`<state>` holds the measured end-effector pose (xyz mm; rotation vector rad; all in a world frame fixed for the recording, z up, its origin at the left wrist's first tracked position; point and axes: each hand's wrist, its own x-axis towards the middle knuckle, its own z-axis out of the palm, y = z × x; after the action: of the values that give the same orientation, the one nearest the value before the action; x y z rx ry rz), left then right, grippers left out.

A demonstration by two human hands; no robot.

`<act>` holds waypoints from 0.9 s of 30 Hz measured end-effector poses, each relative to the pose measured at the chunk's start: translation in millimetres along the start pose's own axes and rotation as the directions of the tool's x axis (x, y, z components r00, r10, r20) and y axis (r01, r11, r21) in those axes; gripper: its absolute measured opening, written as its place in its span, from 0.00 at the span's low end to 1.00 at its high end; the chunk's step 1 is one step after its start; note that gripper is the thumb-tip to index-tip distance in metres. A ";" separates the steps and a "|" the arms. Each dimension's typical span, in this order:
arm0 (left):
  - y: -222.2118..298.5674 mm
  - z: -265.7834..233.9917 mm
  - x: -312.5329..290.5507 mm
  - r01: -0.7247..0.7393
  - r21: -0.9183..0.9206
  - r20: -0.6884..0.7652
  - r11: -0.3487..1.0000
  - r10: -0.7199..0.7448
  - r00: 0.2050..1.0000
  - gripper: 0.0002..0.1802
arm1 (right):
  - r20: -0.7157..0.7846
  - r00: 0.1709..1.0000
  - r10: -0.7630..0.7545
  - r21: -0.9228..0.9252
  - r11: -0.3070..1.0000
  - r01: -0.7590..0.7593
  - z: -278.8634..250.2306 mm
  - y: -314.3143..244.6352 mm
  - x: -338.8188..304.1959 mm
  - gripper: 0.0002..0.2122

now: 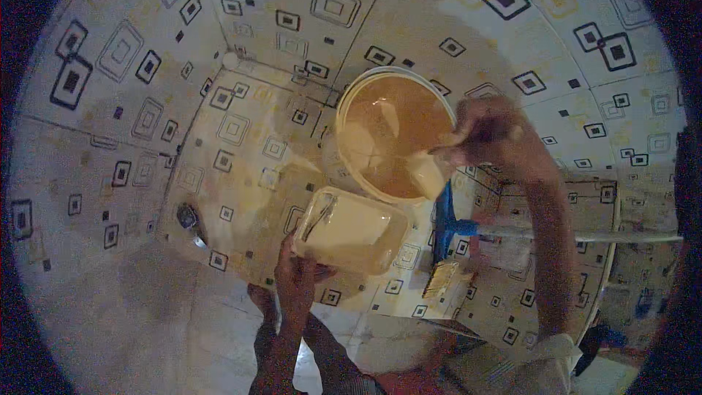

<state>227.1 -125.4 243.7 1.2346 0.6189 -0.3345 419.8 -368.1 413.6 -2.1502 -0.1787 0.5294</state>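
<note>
A round pale bucket [349, 153] with water in it stands in front of me by the tiled wall. My right hand [486, 132] is over its right rim, fingers closed on a small pale cup-like thing [428, 175] at the bucket's near right edge; its exact kind is unclear. My left hand [296, 267] grips the left near corner of a shallow rectangular plastic container [398, 238], held just nearer to me than the bucket. The container looks light inside, with a dark streak near its left side.
Right of the bucket is a blue floor squeegee [443, 230] with a long pale handle [585, 236]. A yellow bristled brush head [442, 280] lies below it. A small dark object [189, 216] with a shiny end is at left. Patterned tiles [234, 128] cover walls and floor.
</note>
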 end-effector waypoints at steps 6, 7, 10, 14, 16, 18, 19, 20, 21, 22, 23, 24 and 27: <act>2.9 -0.3 0.6 -0.052 0.105 -0.004 0.993 0.052 0.999 0.23 | -0.210 0.969 -0.127 -0.027 0.992 0.124 13.5 -4.5 -74.1 0.08; 0.2 -0.7 2.7 -0.105 0.056 0.037 0.993 0.103 0.994 0.23 | -0.196 0.974 -0.116 -0.027 0.993 0.113 15.0 3.5 -84.3 0.08; -6.4 2.0 7.4 -0.156 0.022 0.071 0.988 0.154 0.986 0.23 | -0.324 0.946 -0.005 0.041 0.999 0.019 44.3 32.2 -104.5 0.11; -20.3 -1.9 11.0 -0.132 -0.111 0.072 0.985 0.140 0.988 0.23 | -0.317 0.843 -0.435 -0.612 0.773 0.168 111.0 67.3 -113.7 0.05; -16.3 -5.8 11.0 -0.018 -0.088 0.058 0.996 0.023 0.998 0.22 | -0.162 0.953 -0.254 -0.700 0.710 0.071 124.6 46.5 -110.5 0.05; -15.8 -8.0 10.2 -0.070 -0.070 0.107 0.995 0.078 0.991 0.23 | -0.026 0.999 -0.041 -0.793 0.609 0.004 136.6 50.2 -116.2 0.06; -14.8 -9.6 7.6 -0.066 -0.068 0.096 0.996 0.072 0.993 0.23 | -0.193 0.936 -0.296 -0.785 0.619 0.034 148.1 71.2 -125.3 0.05; -18.8 -4.6 8.2 -0.049 -0.061 0.083 0.997 0.054 0.995 0.23 | -0.344 0.785 -0.516 -0.791 0.609 0.053 151.3 86.1 -132.8 0.04; -21.1 -4.5 7.6 -0.035 -0.042 0.057 0.998 0.037 0.998 0.23 | -0.338 0.790 -0.512 -0.790 0.610 0.058 153.3 89.1 -134.8 0.04; -23.5 -4.7 7.6 -0.028 -0.044 0.051 0.999 0.030 0.998 0.23 | -0.340 0.757 -0.558 -0.799 0.596 0.079 154.6 91.3 -136.5 0.04; -25.9 -4.8 7.8 0.000 -0.084 0.059 0.996 0.005 0.998 0.24 | -0.343 0.721 -0.602 -0.809 0.579 0.099 155.4 93.3 -138.6 0.05; -28.0 -4.6 8.1 0.027 -0.124 0.071 0.992 -0.018 0.997 0.24 | -0.338 0.725 -0.600 -0.810 0.578 0.101 155.7 95.5 -141.4 0.05; -26.5 -3.8 4.6 0.036 -0.109 0.075 0.993 -0.028 0.997 0.25 | -0.418 0.750 -0.512 -0.812 0.582 -0.055 154.0 101.7 -153.1 0.06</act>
<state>215.1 -129.6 219.7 1.1024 0.5869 -0.3664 208.9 -363.0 299.8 -2.9707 -0.3919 -0.6057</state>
